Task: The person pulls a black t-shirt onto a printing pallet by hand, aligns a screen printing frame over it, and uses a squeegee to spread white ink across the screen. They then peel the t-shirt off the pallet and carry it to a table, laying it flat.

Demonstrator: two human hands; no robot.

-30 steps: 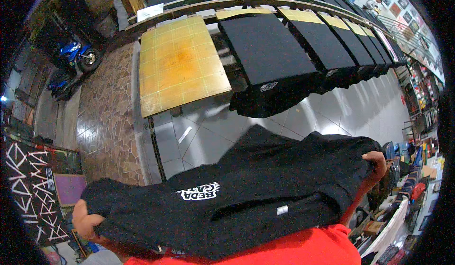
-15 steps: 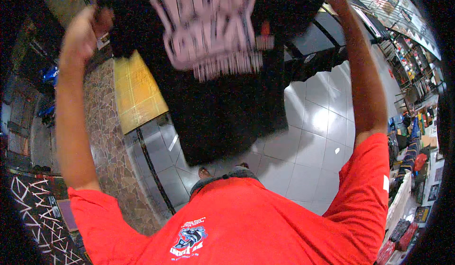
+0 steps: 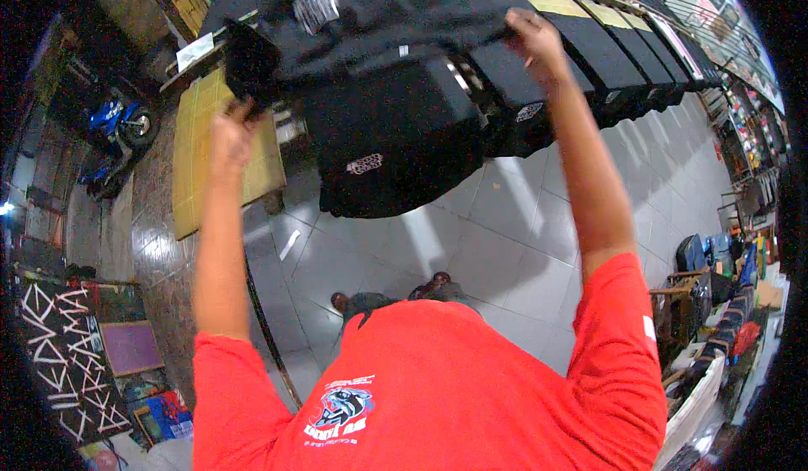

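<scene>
A black T-shirt [image 3: 396, 16] is stretched out in front of me at the top of the head view, with a small pale print patch on it. My right hand [image 3: 534, 43] is closed on its right edge. My left hand [image 3: 234, 130] has its fingers pinched at the dark, blurred left part of the shirt. Below the held shirt hangs another black garment [image 3: 404, 134] with a small white print near its hem. More black garments [image 3: 581, 58] lie side by side in a row toward the right.
A yellowish board [image 3: 198, 151] stands left of the row. Grey floor tiles [image 3: 522, 252] lie below. A blue motorcycle [image 3: 118, 122] is at far left, near a black sign with white lettering [image 3: 67, 345]. Crowded shelves [image 3: 749, 134] line the right side.
The T-shirt has been lowered and spread away from me over the row; its large pink print no longer shows. My left hand has come down and right, my right hand down and left.
</scene>
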